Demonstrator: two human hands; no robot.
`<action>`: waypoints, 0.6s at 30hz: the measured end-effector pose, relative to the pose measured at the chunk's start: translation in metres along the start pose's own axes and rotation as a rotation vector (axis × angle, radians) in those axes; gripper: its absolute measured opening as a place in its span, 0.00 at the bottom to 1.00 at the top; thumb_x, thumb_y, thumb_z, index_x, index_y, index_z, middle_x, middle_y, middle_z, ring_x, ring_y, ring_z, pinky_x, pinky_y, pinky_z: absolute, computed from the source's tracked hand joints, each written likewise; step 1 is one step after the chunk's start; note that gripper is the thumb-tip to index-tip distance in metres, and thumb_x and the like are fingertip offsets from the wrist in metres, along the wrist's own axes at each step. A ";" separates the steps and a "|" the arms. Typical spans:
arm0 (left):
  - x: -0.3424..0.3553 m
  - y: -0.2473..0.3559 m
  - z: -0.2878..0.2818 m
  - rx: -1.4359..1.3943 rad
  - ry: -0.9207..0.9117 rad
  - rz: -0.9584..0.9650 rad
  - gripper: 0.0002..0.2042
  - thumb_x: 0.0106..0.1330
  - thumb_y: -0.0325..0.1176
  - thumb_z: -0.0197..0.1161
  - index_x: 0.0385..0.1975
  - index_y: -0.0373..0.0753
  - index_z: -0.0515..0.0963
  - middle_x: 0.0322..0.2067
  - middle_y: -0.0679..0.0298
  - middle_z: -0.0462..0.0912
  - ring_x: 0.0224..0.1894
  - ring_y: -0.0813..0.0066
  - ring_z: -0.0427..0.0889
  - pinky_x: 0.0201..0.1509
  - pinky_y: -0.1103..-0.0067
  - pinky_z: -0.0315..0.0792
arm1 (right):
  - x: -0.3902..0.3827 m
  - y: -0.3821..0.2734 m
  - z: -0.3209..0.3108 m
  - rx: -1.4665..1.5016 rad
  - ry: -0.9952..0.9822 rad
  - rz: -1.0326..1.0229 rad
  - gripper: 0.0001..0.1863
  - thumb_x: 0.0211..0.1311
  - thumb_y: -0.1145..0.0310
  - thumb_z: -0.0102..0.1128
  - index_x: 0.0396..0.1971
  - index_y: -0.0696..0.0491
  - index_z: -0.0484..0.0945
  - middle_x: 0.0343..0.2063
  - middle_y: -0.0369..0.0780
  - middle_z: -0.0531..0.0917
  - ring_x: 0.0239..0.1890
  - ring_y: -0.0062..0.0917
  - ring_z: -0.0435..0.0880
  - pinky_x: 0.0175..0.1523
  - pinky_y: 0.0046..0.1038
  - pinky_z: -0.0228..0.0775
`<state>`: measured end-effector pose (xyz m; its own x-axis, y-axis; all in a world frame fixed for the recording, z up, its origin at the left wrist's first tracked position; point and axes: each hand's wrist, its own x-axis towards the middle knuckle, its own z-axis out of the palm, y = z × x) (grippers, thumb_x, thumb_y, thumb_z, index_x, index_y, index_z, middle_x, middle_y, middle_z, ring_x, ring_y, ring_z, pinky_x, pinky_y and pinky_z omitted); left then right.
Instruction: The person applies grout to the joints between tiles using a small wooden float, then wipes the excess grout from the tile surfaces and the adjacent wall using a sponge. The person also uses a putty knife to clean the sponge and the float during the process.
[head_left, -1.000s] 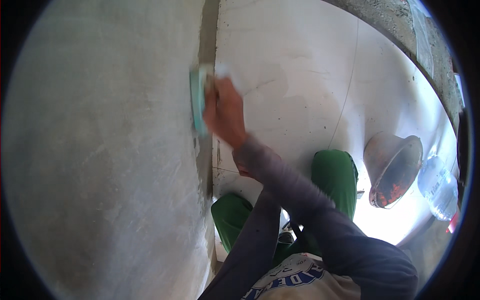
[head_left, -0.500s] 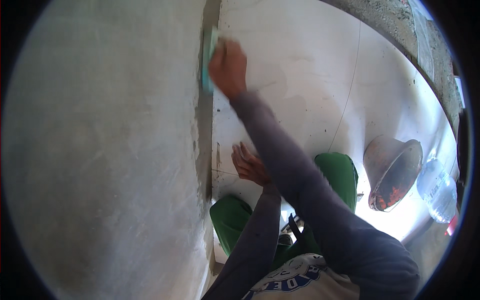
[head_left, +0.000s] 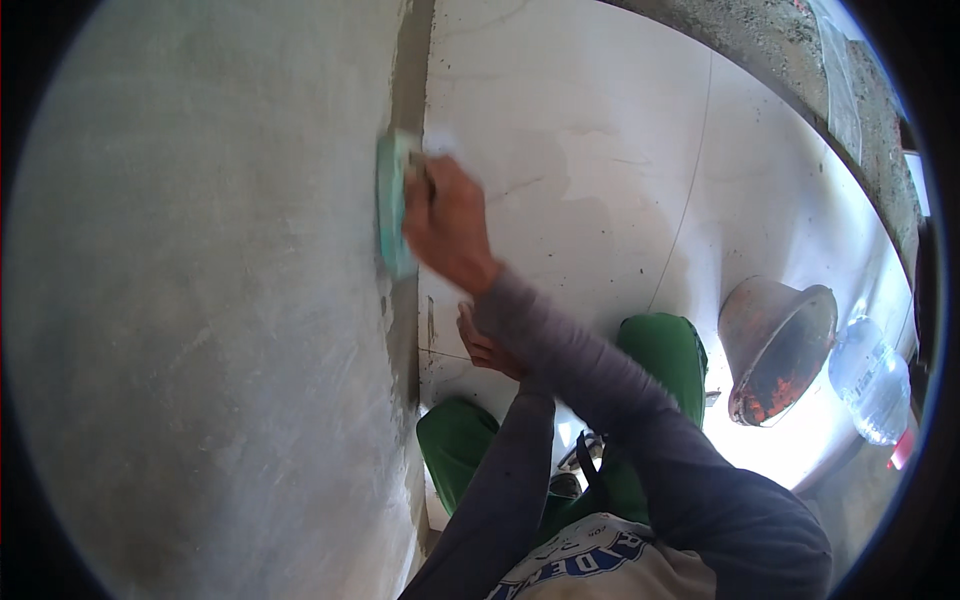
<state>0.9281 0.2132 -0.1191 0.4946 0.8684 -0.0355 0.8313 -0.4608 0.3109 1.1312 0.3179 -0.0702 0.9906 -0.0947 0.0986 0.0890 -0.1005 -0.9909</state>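
Note:
My right hand (head_left: 447, 222) is closed around the handle of a pale green plastering float (head_left: 391, 215), blurred by motion. The float's long face lies along the foot of the grey plastered wall (head_left: 230, 260), over the narrow grey strip (head_left: 408, 90) between wall and floor tiles. Below it my left hand (head_left: 484, 348), partly covered by my right forearm, holds nothing that shows. Its visible fingers are stretched out above the white tiled floor (head_left: 570, 130), near the wall's foot; whether they touch the tiles I cannot tell.
To the right a dirty bucket (head_left: 765, 310) lies tipped on its side, with a clear plastic bottle (head_left: 870, 380) beside it. My green-trousered knees (head_left: 665, 355) are bent over the tiles. Rough concrete (head_left: 745, 45) borders the floor at the far right.
My right hand has drawn the float nearer to me and slightly left, toward the wall. My left hand stays about where it was, now more hidden by the right forearm.

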 end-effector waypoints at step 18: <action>0.001 0.011 -0.011 0.138 -0.024 0.190 0.29 0.80 0.55 0.41 0.71 0.41 0.62 0.71 0.48 0.63 0.72 0.44 0.62 0.72 0.48 0.54 | 0.093 0.043 0.009 -0.133 -0.005 -0.004 0.10 0.65 0.71 0.53 0.34 0.61 0.81 0.33 0.58 0.84 0.39 0.56 0.84 0.47 0.55 0.76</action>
<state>0.9352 0.2114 -0.1054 0.6502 0.7596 -0.0122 0.7485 -0.6378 0.1818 1.2276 0.3140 -0.1044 0.9908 -0.0888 0.1018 0.0788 -0.2315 -0.9696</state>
